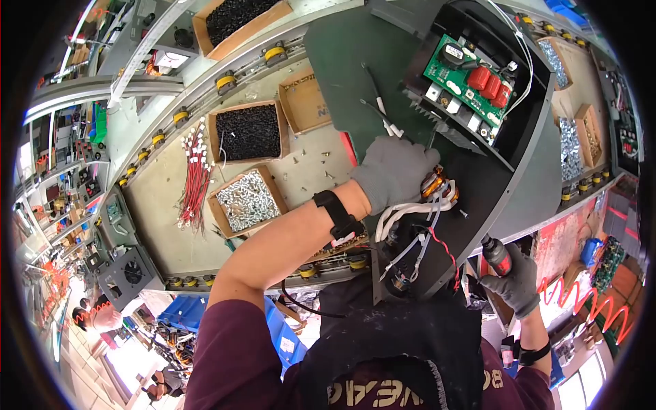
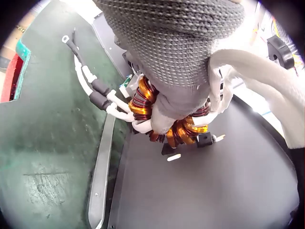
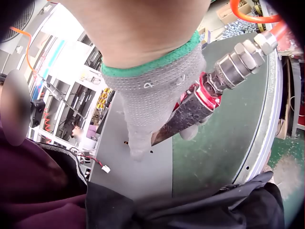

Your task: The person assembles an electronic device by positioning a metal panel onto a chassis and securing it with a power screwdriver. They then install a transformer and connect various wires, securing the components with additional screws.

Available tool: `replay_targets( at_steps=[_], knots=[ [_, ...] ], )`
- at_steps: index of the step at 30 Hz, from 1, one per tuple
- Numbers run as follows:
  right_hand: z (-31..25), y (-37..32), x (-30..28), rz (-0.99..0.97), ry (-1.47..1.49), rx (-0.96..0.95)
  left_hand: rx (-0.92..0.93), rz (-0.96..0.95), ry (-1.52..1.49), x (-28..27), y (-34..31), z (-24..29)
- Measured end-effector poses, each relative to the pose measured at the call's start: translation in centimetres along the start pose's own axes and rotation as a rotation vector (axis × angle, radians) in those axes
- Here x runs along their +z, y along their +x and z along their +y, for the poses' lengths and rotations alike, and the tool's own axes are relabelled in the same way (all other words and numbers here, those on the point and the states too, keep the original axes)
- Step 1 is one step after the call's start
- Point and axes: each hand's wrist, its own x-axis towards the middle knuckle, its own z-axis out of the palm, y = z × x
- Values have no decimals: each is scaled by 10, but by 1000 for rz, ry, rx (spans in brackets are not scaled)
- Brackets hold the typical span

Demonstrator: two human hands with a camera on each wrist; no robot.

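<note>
My gloved left hand [image 1: 400, 171] reaches into a dark metal chassis [image 1: 478, 188] and grips a copper-wound ring coil [image 1: 432, 184]. In the left wrist view the fingers go down over the coil [image 2: 183, 131], covering part of it, and thick white leads [image 2: 257, 71] run out on both sides. Two leads end in ring terminals [image 2: 66, 39] over the green surface. My gloved right hand [image 1: 516, 280] holds an air screwdriver [image 1: 497, 255] beside the chassis edge. In the right wrist view a metal hose coupling [image 3: 238, 62] joins the tool's red-collared end; fingers hide part of its body.
A green circuit board [image 1: 471, 78] with red parts sits in the chassis's far end. At left are boxes of black screws [image 1: 247, 132] and silver hardware [image 1: 247, 201], loose screws and red wires [image 1: 196, 174]. A coiled orange-red air hose [image 1: 588, 301] stretches at right.
</note>
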Motion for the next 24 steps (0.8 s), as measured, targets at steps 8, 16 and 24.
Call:
replay_targets(
  at_steps=[8,16,24],
  knots=[
    [13,-2,4,-18,36,8,-78,7,-72,0,-6,-2],
    [24,0,6,67,-187,-95,-75,36,-67,8,-10,9],
    [32,4,8,190,-375,-212,-77,116,-24,17,-16,14]
  ],
)
